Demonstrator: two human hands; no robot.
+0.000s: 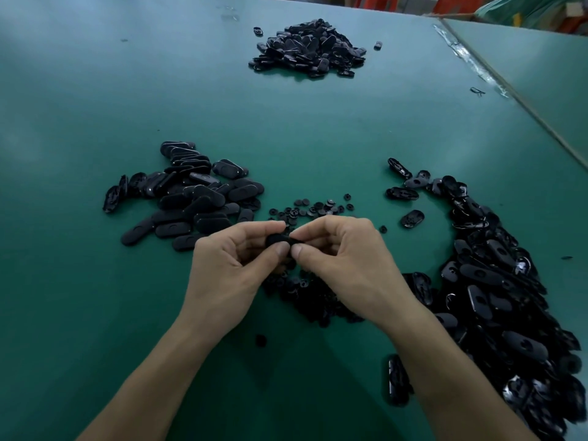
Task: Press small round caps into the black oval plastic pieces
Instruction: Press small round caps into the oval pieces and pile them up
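Hands together, left hand (pixel 229 265) and right hand (pixel 345 259) pinching one oval piece (pixel 277 240), caps (pixel 319 206) beneath, heaps (pixel 191 202) flanking.

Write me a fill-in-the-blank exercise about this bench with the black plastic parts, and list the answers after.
1. The left hand and the right hand together pinch ____ black oval piece.
2. The table is ____ in colour.
3. The left pile, the right pile and the far pile make ____ heaps of oval pieces.
4. The small round caps lie loose ____ the left pile and the right pile.
Missing words: one; green; three; between.
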